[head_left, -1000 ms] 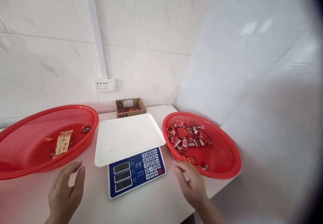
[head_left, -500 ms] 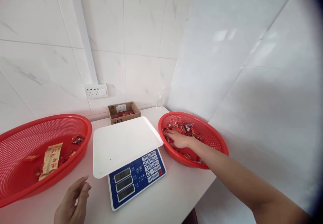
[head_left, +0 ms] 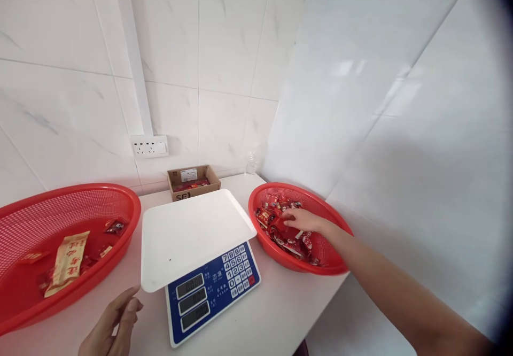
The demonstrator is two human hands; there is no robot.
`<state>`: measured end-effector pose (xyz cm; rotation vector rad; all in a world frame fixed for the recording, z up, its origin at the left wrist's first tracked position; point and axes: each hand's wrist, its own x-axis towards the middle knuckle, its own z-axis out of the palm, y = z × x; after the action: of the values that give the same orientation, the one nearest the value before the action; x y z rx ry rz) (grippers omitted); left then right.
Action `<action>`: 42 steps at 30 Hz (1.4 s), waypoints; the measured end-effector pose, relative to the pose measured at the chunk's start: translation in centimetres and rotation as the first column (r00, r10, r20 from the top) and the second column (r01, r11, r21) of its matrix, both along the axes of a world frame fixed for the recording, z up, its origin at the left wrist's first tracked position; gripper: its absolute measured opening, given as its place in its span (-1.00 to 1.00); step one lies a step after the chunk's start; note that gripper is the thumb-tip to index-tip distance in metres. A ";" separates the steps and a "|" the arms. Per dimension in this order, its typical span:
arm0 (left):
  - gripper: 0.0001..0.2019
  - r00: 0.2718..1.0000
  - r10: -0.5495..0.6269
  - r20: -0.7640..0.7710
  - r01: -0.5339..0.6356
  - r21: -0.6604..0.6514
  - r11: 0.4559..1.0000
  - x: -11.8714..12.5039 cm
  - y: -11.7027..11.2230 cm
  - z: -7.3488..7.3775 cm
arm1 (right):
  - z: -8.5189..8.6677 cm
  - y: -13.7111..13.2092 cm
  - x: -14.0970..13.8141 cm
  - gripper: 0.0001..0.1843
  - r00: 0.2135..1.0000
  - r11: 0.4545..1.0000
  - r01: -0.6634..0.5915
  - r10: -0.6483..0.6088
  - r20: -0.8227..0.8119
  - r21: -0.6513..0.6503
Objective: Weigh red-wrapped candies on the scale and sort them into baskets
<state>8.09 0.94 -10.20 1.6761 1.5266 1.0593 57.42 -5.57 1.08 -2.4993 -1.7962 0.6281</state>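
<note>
My right hand (head_left: pixel 301 220) reaches into the red plastic basket (head_left: pixel 340 222) on the right. Its fingers are loosely curved and apart, with the tips at a red candy packet (head_left: pixel 279 221); no firm grip on it shows. Small wrapped candies (head_left: pixel 292 246), mostly red, lie around that hand. Near the front of the white table, my left hand (head_left: pixel 112 321) hovers half curled, thumb and fingers slightly apart, holding nothing. Just right of it stands a blue-and-white electronic scale (head_left: pixel 216 286) with a bare white weighing pan (head_left: pixel 196 238).
A larger red basket (head_left: pixel 134 206) at left holds a long cream-coloured packet (head_left: pixel 69 260) and a few wrapped candies. Behind the scale sits a small cardboard box (head_left: pixel 176 177) with red packets. A clear plastic bottle (head_left: pixel 251 163) stands in the corner by tiled walls.
My right hand has shifted right and lifted slightly within the basket, uncovering more candies below it. The left hand stays beside the scale. The view has shifted a little.
</note>
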 end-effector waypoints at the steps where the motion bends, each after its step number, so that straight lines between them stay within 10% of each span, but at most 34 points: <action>1: -0.44 1.000 -0.010 -0.002 0.010 -0.006 1.000 -0.1 0.1 -0.1 | -0.5 0.3 -0.1 -0.42 1.000 1.000 0.018 -0.018 0.016 0.019; 5: -0.39 0.999 -0.041 0.009 0.041 -0.028 0.999 -0.6 0.8 -0.4 | -2.6 1.0 -1.7 0.01 0.998 0.999 0.043 -0.043 0.045 -0.015; 10: -0.39 0.999 -0.027 0.017 0.027 -0.018 0.999 -0.1 0.4 0.8 | -1.5 0.9 -2.8 -0.24 0.997 0.999 0.035 -0.034 0.064 -0.015; 16: -0.47 0.997 -0.061 0.044 0.057 0.088 0.994 0.5 -0.4 1.7 | 3.3 2.0 -3.6 -0.32 0.983 0.956 0.102 -0.140 0.120 0.276; 23: -0.60 0.994 -0.091 0.057 0.076 0.218 0.973 0.8 -0.9 2.5 | 4.0 5.8 -12.1 -0.41 0.998 0.849 -0.048 0.068 -0.018 0.527; 29: -0.66 0.994 -0.086 0.067 0.067 0.244 0.968 0.5 -1.1 2.7 | 4.4 7.2 -18.0 -0.51 0.889 0.793 -0.329 0.443 -0.116 0.513; 42: -0.67 0.992 -0.102 0.077 0.082 0.235 0.969 0.6 -1.3 3.0 | 1.1 10.9 -22.3 -0.28 0.831 0.816 -0.554 0.553 0.060 0.166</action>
<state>8.70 -0.37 -7.22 1.8111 1.2963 1.2839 35.11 5.35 2.15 -1.8513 -2.4776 0.4255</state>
